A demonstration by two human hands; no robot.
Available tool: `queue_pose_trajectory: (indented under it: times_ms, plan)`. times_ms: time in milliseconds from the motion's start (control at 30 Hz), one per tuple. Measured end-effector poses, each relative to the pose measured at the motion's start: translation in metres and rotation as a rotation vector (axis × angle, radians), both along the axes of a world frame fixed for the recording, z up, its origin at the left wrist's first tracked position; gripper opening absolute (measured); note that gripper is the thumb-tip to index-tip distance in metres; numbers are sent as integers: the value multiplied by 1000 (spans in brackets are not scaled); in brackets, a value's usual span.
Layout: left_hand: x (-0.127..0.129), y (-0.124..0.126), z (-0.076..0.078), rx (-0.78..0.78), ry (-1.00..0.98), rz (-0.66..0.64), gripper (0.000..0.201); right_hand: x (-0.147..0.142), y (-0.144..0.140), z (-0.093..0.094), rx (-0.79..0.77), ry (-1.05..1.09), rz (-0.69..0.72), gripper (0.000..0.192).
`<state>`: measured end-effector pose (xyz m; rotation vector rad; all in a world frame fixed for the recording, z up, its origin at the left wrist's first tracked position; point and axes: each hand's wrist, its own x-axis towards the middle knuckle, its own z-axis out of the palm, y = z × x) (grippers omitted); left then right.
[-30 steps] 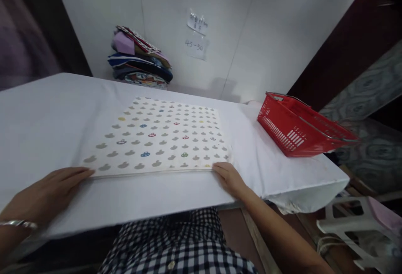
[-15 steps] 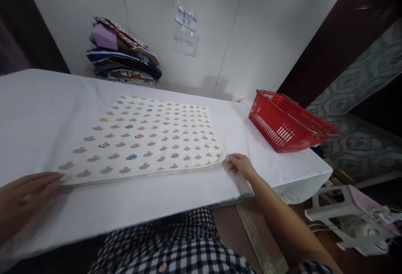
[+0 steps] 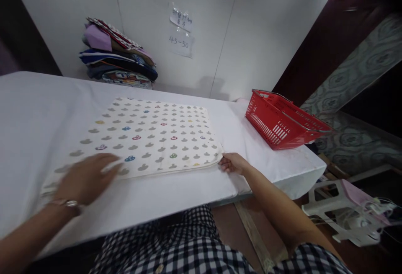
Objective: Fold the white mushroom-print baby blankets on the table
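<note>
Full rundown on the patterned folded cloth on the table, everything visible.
The cream folded cloth with rows of small grey motifs lies flat on the white-covered table, roughly rectangular with rounded near corners. A few motifs are coloured: blue, red, green, yellow, purple. Its near edge shows stacked layers, so it looks folded; the fabric looks soft and woven. The left hand lies flat on its near left part; the right hand touches its near right corner. It lies apart from the red plastic basket.

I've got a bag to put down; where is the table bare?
Bare table lies left of the patterned cloth, and between it and the red basket. It is crowded where the left hand and right hand meet the cloth, and by the fabric stack.
</note>
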<state>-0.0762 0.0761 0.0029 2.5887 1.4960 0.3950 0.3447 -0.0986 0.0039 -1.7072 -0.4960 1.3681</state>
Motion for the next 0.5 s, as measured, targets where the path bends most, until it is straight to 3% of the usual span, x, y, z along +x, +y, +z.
queue_pose_trajectory:
  times_ms: [167,267,367,500]
  plan:
    - [163,-65,16,-190,-239,-426,37,-7,-3,-3,47,7,-29,20]
    - [233,-88,13,-213,-224,-568,38,-12,-6,-4,110,9,-29,17]
    - [270,-92,6,-269,-156,-546,32,-15,-9,-6,173,-14,-15,14]
    - [283,-83,-2,-313,-134,-456,31,-16,-8,-4,147,-31,-48,12]
